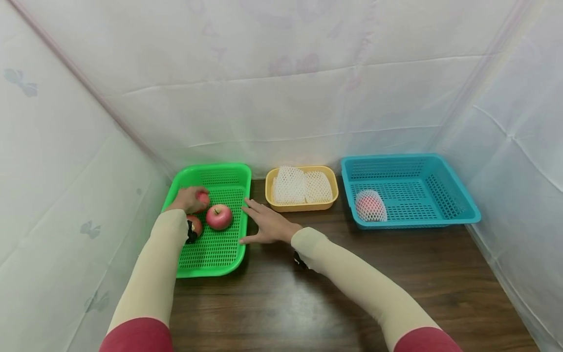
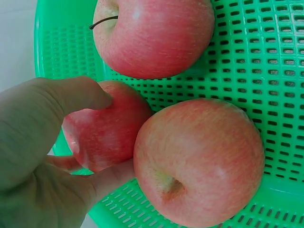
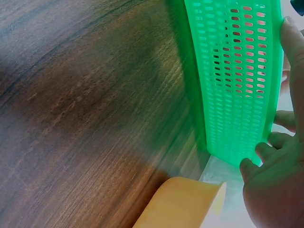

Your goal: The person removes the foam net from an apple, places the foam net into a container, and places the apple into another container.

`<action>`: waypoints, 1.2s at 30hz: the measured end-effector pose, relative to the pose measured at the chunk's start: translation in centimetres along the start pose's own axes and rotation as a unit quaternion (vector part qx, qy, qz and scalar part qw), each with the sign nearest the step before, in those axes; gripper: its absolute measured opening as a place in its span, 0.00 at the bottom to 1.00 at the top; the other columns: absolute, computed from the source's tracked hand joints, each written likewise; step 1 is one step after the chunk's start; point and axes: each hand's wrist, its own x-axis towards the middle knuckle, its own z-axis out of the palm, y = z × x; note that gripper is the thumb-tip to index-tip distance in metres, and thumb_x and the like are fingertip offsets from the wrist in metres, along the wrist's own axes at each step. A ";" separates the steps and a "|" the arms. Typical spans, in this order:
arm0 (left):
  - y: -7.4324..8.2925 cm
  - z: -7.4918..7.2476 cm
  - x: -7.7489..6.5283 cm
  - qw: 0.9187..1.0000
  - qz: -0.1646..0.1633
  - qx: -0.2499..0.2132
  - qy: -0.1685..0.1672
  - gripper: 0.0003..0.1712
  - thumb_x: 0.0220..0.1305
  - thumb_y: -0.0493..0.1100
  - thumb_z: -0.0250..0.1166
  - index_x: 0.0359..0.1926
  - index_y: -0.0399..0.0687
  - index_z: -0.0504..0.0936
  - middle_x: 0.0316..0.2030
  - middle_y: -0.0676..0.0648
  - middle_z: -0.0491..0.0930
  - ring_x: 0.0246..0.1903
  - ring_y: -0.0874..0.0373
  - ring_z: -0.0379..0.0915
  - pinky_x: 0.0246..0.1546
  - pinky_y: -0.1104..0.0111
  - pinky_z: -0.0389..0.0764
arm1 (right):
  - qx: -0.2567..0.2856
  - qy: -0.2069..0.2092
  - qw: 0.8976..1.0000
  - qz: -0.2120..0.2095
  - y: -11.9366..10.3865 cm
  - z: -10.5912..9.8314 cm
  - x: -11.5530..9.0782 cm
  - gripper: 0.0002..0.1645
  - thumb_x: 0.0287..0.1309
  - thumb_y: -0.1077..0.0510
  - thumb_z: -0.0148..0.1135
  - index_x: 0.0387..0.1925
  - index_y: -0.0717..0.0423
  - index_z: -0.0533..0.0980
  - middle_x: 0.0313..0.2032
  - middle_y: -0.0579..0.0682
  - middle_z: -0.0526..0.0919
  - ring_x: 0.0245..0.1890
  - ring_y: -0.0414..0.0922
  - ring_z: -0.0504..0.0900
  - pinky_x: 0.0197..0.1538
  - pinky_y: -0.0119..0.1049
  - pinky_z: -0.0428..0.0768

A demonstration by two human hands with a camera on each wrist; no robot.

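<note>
My left hand (image 1: 184, 199) reaches into the green basket (image 1: 211, 270) and grips a small red apple (image 2: 109, 130), thumb across its top and fingers behind it. Beside it sit two more apples: a pink-red apple (image 1: 219, 217) with a stem, and a paler apple (image 2: 202, 161), partly covered by my left wrist in the head view. My right hand (image 1: 269, 225) is at the basket's right side, its fingers spread, fingertips at the rim. In the right wrist view, the green wall stands beside those fingers.
A yellow tray (image 1: 303, 208) with white foam net sleeves (image 1: 290, 186) stands at the back middle. On the right, a blue basket (image 1: 413, 226) holds a fruit in a white foam net (image 1: 371, 205). White sheeting encloses the left, back and right of the wooden table (image 1: 272, 303).
</note>
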 end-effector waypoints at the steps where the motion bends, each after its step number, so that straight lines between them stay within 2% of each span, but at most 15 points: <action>1: 0.0 0.0 0.0 1.000 -0.002 0.000 -0.004 0.29 0.59 0.39 0.61 0.63 0.39 0.72 0.61 0.26 0.67 0.62 0.25 0.54 0.59 0.40 0.63 | 0.000 0.000 1.000 0.000 0.0 0.0 0.0 0.63 0.52 0.22 0.55 0.76 0.53 0.48 0.77 0.49 0.35 0.76 0.50 0.43 0.73 0.42 0.49; 4: 0.0 -0.1 0.0 1.000 -0.008 0.002 -0.017 0.29 0.58 0.37 0.59 0.63 0.39 0.73 0.61 0.26 0.66 0.62 0.26 0.56 0.57 0.42 0.65 | -0.001 -0.001 1.000 -0.003 0.0 0.0 0.1 0.63 0.52 0.22 0.55 0.76 0.53 0.48 0.77 0.49 0.34 0.76 0.51 0.44 0.73 0.42 0.49; 8: 0.0 -0.3 -0.1 0.999 -0.020 0.001 -0.034 0.30 0.56 0.34 0.57 0.63 0.40 0.72 0.61 0.27 0.66 0.56 0.31 0.62 0.49 0.47 0.70 | -0.002 0.000 1.000 -0.006 0.1 0.1 0.2 0.63 0.52 0.22 0.54 0.76 0.53 0.47 0.77 0.49 0.34 0.76 0.52 0.44 0.73 0.43 0.49; 12: 0.1 -0.4 -0.4 0.997 -0.044 -0.017 -0.063 0.34 0.57 0.32 0.53 0.68 0.43 0.67 0.63 0.26 0.62 0.57 0.32 0.61 0.48 0.50 0.69 | -0.002 0.000 1.000 -0.002 0.2 0.1 0.2 0.63 0.52 0.21 0.54 0.76 0.52 0.47 0.77 0.49 0.34 0.76 0.49 0.42 0.73 0.42 0.49; 15: 0.0 -0.4 -0.8 0.991 -0.074 -0.066 -0.094 0.38 0.59 0.30 0.48 0.72 0.47 0.60 0.66 0.27 0.58 0.62 0.32 0.57 0.52 0.48 0.68 | 0.000 -0.002 1.000 0.000 0.2 0.1 0.3 0.63 0.51 0.21 0.54 0.77 0.52 0.47 0.77 0.48 0.34 0.76 0.49 0.42 0.73 0.42 0.49; 17: 0.0 -0.4 -1.2 0.981 -0.103 -0.117 -0.113 0.41 0.60 0.29 0.45 0.75 0.52 0.56 0.69 0.28 0.53 0.65 0.33 0.52 0.55 0.46 0.68 | 0.001 -0.003 1.000 0.003 0.2 0.1 0.2 0.64 0.51 0.20 0.53 0.77 0.52 0.47 0.77 0.48 0.34 0.76 0.49 0.42 0.73 0.42 0.50; 19: 0.1 -0.4 -1.3 0.978 -0.113 -0.130 -0.119 0.42 0.60 0.29 0.44 0.76 0.53 0.53 0.71 0.29 0.50 0.66 0.34 0.50 0.54 0.48 0.68 | -0.001 -0.002 1.000 0.003 0.2 0.1 0.2 0.64 0.51 0.20 0.53 0.77 0.52 0.47 0.77 0.48 0.34 0.76 0.49 0.43 0.73 0.43 0.50; 22: 0.2 -0.5 -1.1 0.984 -0.097 -0.090 -0.118 0.40 0.61 0.29 0.42 0.76 0.50 0.52 0.71 0.28 0.49 0.66 0.34 0.51 0.50 0.51 0.67 | 0.000 -0.001 1.000 0.004 0.2 0.1 0.2 0.64 0.51 0.20 0.53 0.77 0.52 0.47 0.77 0.47 0.34 0.76 0.48 0.41 0.73 0.42 0.49; 25: 0.2 -0.4 -0.9 0.993 -0.062 -0.019 -0.104 0.38 0.62 0.30 0.42 0.75 0.43 0.54 0.69 0.25 0.52 0.63 0.33 0.56 0.45 0.53 0.65 | 0.002 -0.001 1.000 0.002 0.2 0.1 0.1 0.64 0.51 0.20 0.53 0.77 0.52 0.47 0.77 0.47 0.33 0.76 0.47 0.41 0.74 0.41 0.48; 33: -0.2 -0.1 -0.9 0.994 -0.049 -0.024 -0.091 0.38 0.60 0.29 0.44 0.74 0.41 0.56 0.69 0.25 0.53 0.52 0.37 0.62 0.41 0.56 0.67 | -0.002 -0.003 1.000 -0.001 0.1 0.1 0.1 0.63 0.51 0.20 0.53 0.76 0.53 0.48 0.77 0.48 0.35 0.76 0.49 0.43 0.73 0.42 0.49; 36: -0.2 -0.1 -1.1 0.995 -0.049 -0.022 -0.089 0.39 0.59 0.28 0.44 0.74 0.41 0.56 0.69 0.24 0.53 0.53 0.36 0.61 0.41 0.56 0.67 | 0.002 -0.005 1.000 0.001 0.1 0.2 0.0 0.63 0.51 0.20 0.53 0.76 0.52 0.48 0.77 0.48 0.34 0.76 0.47 0.41 0.73 0.41 0.48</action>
